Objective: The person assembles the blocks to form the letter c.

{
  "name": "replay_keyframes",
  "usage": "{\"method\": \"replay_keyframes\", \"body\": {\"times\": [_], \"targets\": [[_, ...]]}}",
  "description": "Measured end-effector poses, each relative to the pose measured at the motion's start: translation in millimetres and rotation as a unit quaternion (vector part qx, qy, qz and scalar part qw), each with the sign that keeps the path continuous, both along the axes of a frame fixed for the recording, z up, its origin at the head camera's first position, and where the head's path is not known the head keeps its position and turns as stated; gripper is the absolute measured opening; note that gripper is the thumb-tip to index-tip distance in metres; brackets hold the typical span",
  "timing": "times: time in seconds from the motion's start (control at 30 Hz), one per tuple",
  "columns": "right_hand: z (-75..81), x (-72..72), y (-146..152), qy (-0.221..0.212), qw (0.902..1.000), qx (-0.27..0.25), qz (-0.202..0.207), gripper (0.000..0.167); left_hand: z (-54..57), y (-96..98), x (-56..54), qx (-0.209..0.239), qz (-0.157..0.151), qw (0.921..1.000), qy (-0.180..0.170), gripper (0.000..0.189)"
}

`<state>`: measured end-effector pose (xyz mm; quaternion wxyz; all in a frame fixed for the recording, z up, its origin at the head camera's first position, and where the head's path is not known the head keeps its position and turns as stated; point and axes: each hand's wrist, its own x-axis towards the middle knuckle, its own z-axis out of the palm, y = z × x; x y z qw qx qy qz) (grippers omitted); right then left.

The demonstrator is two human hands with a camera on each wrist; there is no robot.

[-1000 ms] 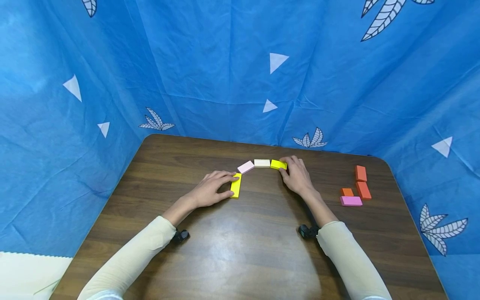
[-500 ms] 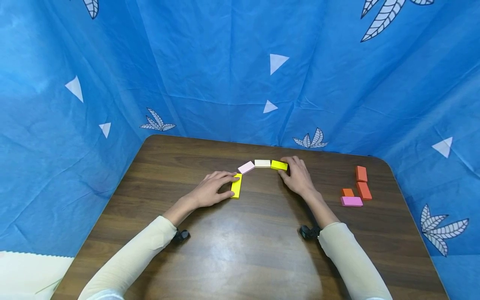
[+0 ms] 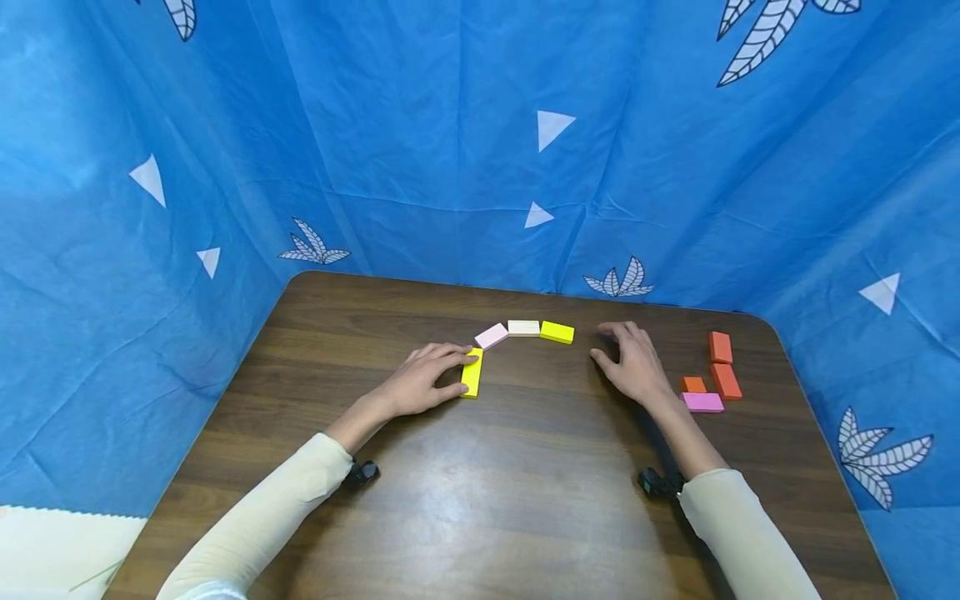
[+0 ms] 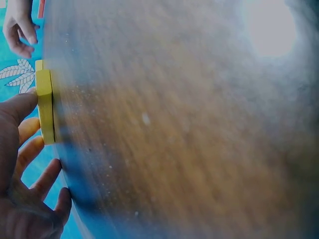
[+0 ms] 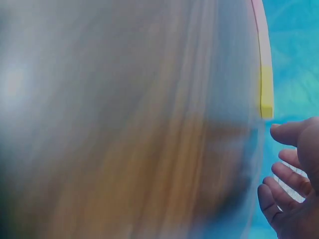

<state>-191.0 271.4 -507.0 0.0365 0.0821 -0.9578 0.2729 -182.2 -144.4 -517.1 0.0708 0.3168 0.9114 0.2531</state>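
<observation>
At the left end of a curved row of blocks, my left hand (image 3: pixel 422 381) pinches a yellow block (image 3: pixel 472 375), thumb at its near end and fingers at its far end. In the left wrist view this yellow block (image 4: pixel 45 109) shows between thumb and fingers. Beyond it the row runs through a pale pink block (image 3: pixel 492 336), a cream block (image 3: pixel 523 328) and a second yellow block (image 3: pixel 557 332). My right hand (image 3: pixel 633 367) is to the right of that second yellow block, apart from it, fingers loosely bent and holding nothing. The right wrist view shows a gap between thumb and yellow block (image 5: pixel 267 92).
Right of my right hand lie a pink block (image 3: pixel 702 403), a small orange block (image 3: pixel 693 384) and two red-orange blocks (image 3: pixel 721 347) set end to end. The brown wooden table (image 3: pixel 465 517) meets a blue patterned cloth (image 3: pixel 420 142) at its back and sides.
My right hand has let go of the second yellow block and moved right, away from the row. My left hand stays on its yellow block, and the blocks look unmoved.
</observation>
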Motion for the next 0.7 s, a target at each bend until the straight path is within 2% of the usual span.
{"method": "replay_keyframes", "body": {"times": [0.23, 0.43, 0.6, 0.7], "targets": [[11.1, 23.2, 52.0, 0.021, 0.9994, 0.021, -0.019, 0.042, -1.2, 1.2, -1.5, -0.001, -0.001, 1.0, 0.001, 0.056], [20.9, 50.0, 96.1, 0.024, 0.9983, 0.031, -0.042, 0.03, 0.0, 1.7, -2.9, -0.004, -0.003, 1.0, -0.003, 0.056], [17.6, 73.8, 119.2, 0.029, 0.9982, 0.038, -0.036, 0.025, -0.9, 1.4, -2.9, -0.003, 0.0, 1.0, 0.001, 0.056], [13.9, 87.1, 128.2, 0.035, 0.9982, 0.037, -0.032, 0.029, -1.2, 1.4, -2.5, -0.004, -0.003, 1.0, 0.002, 0.056]]}}
